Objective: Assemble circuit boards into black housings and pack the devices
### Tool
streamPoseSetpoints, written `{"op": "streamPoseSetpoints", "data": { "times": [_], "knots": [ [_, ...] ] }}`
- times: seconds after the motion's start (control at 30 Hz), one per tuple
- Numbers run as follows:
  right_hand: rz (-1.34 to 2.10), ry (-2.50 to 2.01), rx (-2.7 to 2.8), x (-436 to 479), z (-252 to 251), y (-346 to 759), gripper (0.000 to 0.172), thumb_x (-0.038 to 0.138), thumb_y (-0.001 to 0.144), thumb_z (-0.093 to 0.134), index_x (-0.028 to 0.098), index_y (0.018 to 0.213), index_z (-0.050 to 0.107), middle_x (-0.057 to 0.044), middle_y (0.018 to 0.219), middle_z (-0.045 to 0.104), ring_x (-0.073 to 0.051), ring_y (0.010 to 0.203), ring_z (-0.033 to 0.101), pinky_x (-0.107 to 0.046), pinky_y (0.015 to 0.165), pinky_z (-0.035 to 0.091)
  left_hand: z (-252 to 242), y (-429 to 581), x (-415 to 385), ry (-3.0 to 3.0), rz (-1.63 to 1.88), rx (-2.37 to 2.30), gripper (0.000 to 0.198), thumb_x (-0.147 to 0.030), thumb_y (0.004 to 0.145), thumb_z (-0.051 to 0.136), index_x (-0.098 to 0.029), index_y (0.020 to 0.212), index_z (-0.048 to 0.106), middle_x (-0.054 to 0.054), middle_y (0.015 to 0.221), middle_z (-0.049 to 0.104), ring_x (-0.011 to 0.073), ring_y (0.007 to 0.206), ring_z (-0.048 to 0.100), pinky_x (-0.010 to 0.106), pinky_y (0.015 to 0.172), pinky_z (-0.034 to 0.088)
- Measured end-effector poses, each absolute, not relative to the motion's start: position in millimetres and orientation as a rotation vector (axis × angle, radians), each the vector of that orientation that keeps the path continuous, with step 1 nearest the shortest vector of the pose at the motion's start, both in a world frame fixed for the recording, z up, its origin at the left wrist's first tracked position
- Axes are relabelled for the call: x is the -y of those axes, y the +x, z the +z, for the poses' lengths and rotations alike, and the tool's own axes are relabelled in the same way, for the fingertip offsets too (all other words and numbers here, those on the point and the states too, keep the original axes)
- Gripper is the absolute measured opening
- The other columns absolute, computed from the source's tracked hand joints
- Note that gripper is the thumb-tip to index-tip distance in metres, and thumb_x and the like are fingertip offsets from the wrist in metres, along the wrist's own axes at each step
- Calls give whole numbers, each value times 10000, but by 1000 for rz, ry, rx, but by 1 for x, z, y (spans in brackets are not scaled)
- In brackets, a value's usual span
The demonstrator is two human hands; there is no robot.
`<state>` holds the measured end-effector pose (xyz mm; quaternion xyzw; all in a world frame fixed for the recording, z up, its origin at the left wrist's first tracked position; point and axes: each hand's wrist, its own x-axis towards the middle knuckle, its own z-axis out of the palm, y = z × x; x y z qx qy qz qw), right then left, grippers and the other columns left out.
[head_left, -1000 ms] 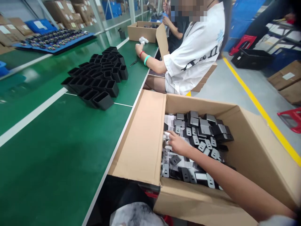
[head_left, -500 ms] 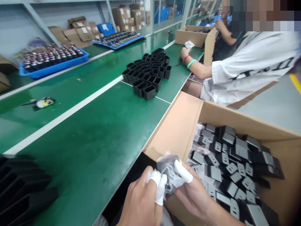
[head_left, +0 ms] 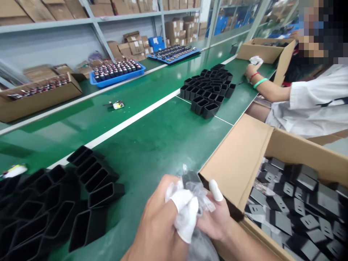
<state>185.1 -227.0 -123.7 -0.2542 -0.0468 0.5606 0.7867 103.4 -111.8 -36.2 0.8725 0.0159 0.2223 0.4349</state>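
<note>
Nothing readable is really seen here. Dark lettering is printed on the co-worker's white shirt (head_left: 312,105), but only fragments of strokes are shown. White labels are stuck on the shelf cartons (head_left: 133,45), too small to be made out.

A long green workbench (head_left: 152,141) with a white stripe runs from near to far. Behind it on the left, grey metal shelves (head_left: 95,21) against a pale wall (head_left: 40,50) hold cardboard boxes (head_left: 133,45).
</note>
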Motion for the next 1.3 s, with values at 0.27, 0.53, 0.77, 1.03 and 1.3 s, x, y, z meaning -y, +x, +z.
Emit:
{"op": "streamPoseSetpoints", "data": {
  "times": [0.27,0.53,0.77,1.03,1.3],
  "knots": [
    [1309,-484,151,192,-119,161,412,622,771,708,236,909,668,-72,972,750,-289,943,710,-475,870,560,-25,68,84,2344,657,-214,177,-42,942,495,-164,813,511,22,864,462,126,712,471,233,578,377],
    [1264,-549,155,171,-115,155,340,572,756,732,242,842,730,-37,864,774,-257,769,729,-430,772,602,-20,57,69,2153,654,-248,228,-77,981,448,-171,775,478,-1,828,443,101,676,477,222,586,388],
    [1136,-887,254,152,-109,159,397,596,833,610,214,911,685,-78,932,761,-273,825,726,-423,707,602,-20,43,64,1904,953,-445,221,-72,961,498,-237,1029,630,32,1160,545,121,901,580,191,714,474],
    [749,-1567,1175,150,-91,201,143,329,861,697,189,855,728,-132,1193,639,-317,1088,616,-444,976,474,-33,22,73,807,390,-656,520,-525,781,817,-161,634,477,-26,498,526,81,438,451,177,444,335],
    [480,-1613,2034,101,-79,178,129,161,924,589,199,862,697,-104,1167,648,-242,950,647,-322,759,551,-63,12,73,962,223,-492,336,-487,951,647,-152,981,632,4,748,592,124,615,577,239,568,515]
  ]
}}
